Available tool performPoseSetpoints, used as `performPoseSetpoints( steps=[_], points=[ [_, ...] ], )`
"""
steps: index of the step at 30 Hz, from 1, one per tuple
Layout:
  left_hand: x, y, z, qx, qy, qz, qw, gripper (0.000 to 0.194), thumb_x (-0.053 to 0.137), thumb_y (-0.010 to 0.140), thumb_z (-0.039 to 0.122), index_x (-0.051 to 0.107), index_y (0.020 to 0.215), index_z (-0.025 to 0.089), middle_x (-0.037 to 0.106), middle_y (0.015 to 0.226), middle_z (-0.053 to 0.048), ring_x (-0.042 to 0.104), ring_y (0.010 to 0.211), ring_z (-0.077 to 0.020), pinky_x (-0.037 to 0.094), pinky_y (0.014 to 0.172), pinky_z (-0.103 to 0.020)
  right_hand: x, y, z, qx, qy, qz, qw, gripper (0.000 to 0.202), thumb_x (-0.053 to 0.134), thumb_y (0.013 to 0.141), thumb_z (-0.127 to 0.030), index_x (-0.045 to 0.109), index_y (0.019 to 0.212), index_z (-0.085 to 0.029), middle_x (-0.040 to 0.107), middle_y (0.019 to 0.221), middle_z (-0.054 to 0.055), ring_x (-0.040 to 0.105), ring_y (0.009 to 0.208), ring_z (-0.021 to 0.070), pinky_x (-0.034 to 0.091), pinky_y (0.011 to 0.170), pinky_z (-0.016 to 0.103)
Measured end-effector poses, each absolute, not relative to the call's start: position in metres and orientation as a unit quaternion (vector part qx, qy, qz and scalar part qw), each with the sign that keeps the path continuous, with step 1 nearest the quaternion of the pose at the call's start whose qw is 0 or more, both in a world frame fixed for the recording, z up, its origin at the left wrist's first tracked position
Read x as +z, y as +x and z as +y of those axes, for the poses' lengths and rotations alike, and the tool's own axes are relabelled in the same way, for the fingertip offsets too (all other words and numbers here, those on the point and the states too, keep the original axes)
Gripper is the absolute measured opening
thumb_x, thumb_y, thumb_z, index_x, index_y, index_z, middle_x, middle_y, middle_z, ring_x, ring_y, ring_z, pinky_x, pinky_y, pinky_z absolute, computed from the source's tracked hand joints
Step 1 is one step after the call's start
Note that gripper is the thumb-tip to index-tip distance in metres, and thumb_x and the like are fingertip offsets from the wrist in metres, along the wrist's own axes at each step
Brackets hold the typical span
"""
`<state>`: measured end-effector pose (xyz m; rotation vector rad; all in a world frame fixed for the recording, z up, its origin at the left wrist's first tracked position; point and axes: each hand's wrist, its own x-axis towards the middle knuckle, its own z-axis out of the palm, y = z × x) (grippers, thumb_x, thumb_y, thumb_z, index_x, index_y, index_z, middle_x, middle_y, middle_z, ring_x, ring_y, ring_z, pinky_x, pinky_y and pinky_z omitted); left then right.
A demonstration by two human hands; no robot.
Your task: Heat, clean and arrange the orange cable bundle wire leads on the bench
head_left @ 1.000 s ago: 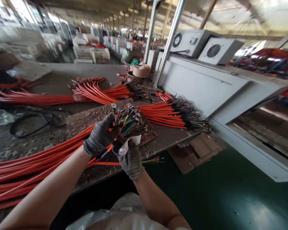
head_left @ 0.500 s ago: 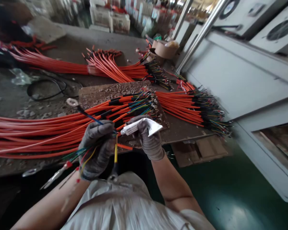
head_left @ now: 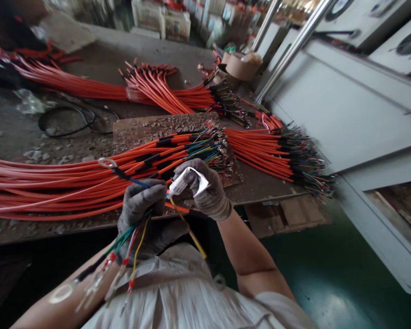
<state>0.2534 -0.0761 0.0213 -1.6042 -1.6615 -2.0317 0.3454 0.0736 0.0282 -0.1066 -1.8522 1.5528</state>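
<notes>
My gloved left hand is closed on a cable end, with a blue wire running up to a ring terminal. Thin green, red and yellow wires with red-collared terminals hang down over that hand. A yellow wire slants down to the right. Wrapped round a white tube is my gloved right hand; the tube's nozzle is at the wires by the left fingertips. Whether the nozzle touches them cannot be told.
Orange cables lie along the table behind my hands, their stripped ends on a brown board. More bundles lie beyond and at right. Tape rolls, a metal post and a grey cabinet stand further right.
The tube in my right hand has tipped more upright and moved slightly left. The loose wires over my left hand hang lower and further right, and the yellow wire has swung right.
</notes>
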Motion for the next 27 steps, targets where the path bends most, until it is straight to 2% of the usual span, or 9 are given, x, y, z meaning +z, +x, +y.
performPoseSetpoints(
  steps=[4,7,9,13,17,19,22,24,27],
  points=[
    [0.044,0.235,-0.067,-0.637,-0.515,-0.571,-0.050,0.056,0.074,0.072,0.052,0.066,0.120,0.026,0.066,0.105,-0.007,0.066,0.078,-0.0198,0.057,0.063,-0.033,0.024,0.345,0.071,0.583,-0.085,-0.700,0.404,0.022,0.051,0.095,-0.042,0.063,0.098,-0.025,0.071,0.093,0.002,0.069,0.082,0.0149,0.056,0.075,0.029],
    [0.068,0.218,-0.047,-0.660,-0.413,-0.620,-0.097,0.036,0.068,0.080,0.046,0.072,0.103,0.019,0.071,0.086,-0.006,0.064,0.062,-0.0143,0.054,0.054,-0.026,0.020,0.335,0.071,0.539,-0.119,-0.681,0.481,0.020,0.051,0.095,-0.040,0.064,0.098,-0.025,0.071,0.093,0.002,0.068,0.083,0.0150,0.055,0.076,0.029],
    [0.079,0.207,-0.033,-0.656,-0.393,-0.630,-0.134,0.035,0.066,0.081,0.045,0.072,0.096,0.014,0.070,0.071,-0.004,0.061,0.052,-0.0120,0.050,0.048,-0.022,0.018,0.325,0.075,0.510,-0.135,-0.680,0.509,0.019,0.051,0.095,-0.038,0.064,0.096,-0.025,0.070,0.091,0.002,0.068,0.082,0.0150,0.055,0.077,0.029],
    [0.087,0.189,-0.015,-0.646,-0.407,-0.624,-0.169,0.038,0.066,0.077,0.046,0.072,0.090,0.011,0.064,0.056,-0.002,0.058,0.044,-0.0119,0.046,0.043,-0.020,0.019,0.316,0.084,0.469,-0.121,-0.720,0.497,0.019,0.047,0.096,-0.036,0.062,0.095,-0.024,0.069,0.091,0.003,0.067,0.082,0.0165,0.055,0.077,0.031],
    [0.083,0.182,-0.010,-0.643,-0.413,-0.616,-0.189,0.035,0.066,0.076,0.045,0.071,0.085,0.011,0.063,0.052,-0.002,0.055,0.041,-0.0112,0.044,0.041,-0.019,0.022,0.322,0.082,0.290,-0.033,-0.830,0.476,0.022,0.053,0.090,-0.036,0.063,0.107,-0.025,0.071,0.097,0.006,0.066,0.093,0.0227,0.053,0.086,0.040],
    [0.083,0.180,-0.010,-0.645,-0.415,-0.613,-0.189,0.034,0.066,0.076,0.044,0.070,0.082,0.011,0.063,0.053,-0.002,0.055,0.041,-0.0109,0.044,0.040,-0.019,0.022,0.322,0.081,0.240,-0.006,-0.855,0.459,0.023,0.053,0.089,-0.035,0.064,0.106,-0.024,0.071,0.097,0.008,0.065,0.095,0.0239,0.052,0.088,0.042],
    [0.082,0.177,-0.015,-0.651,-0.403,-0.618,-0.177,0.032,0.065,0.077,0.042,0.070,0.082,0.010,0.063,0.053,-0.002,0.055,0.041,-0.0109,0.044,0.039,-0.019,0.018,0.312,0.079,0.353,-0.117,-0.775,0.511,0.021,0.045,0.095,-0.034,0.062,0.095,-0.023,0.070,0.088,0.005,0.066,0.080,0.0189,0.054,0.075,0.035],
    [0.082,0.178,-0.021,-0.656,-0.397,-0.621,-0.164,0.033,0.064,0.078,0.042,0.070,0.087,0.010,0.063,0.054,-0.002,0.056,0.042,-0.0113,0.045,0.040,-0.019,0.018,0.304,0.077,0.451,-0.183,-0.698,0.525,0.024,0.046,0.095,-0.040,0.061,0.090,-0.022,0.068,0.082,0.003,0.064,0.070,0.0159,0.054,0.067,0.031],
    [0.079,0.192,-0.037,-0.652,-0.404,-0.629,-0.129,0.034,0.058,0.086,0.040,0.069,0.100,0.011,0.068,0.064,-0.004,0.063,0.050,-0.0137,0.052,0.047,-0.022,0.024,0.305,0.072,0.514,-0.178,-0.673,0.501,0.030,0.051,0.092,-0.049,0.061,0.086,-0.022,0.068,0.081,0.003,0.064,0.070,0.0159,0.056,0.071,0.031]
  ],
)
